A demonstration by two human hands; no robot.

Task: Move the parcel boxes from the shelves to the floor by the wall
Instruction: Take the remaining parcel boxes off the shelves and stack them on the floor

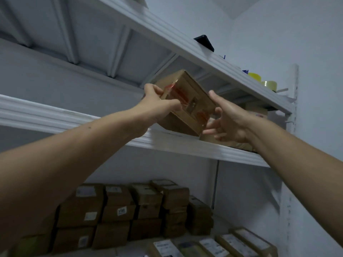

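A taped cardboard parcel box (187, 101) sits tilted on the front edge of the middle shelf (55, 117). The left hand (157, 106) grips its left end, fingers curled round it. The right hand (228, 123) is open with fingers spread, just beside the box's right side.

A parcel storeroom: white shelves (185, 143) over stacked labelled cartons (118, 212).

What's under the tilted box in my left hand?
The shelf board, and another brown box lying flat beside the tilted box's lower corner. The right hand covers most of that box, so any overlap is hidden.
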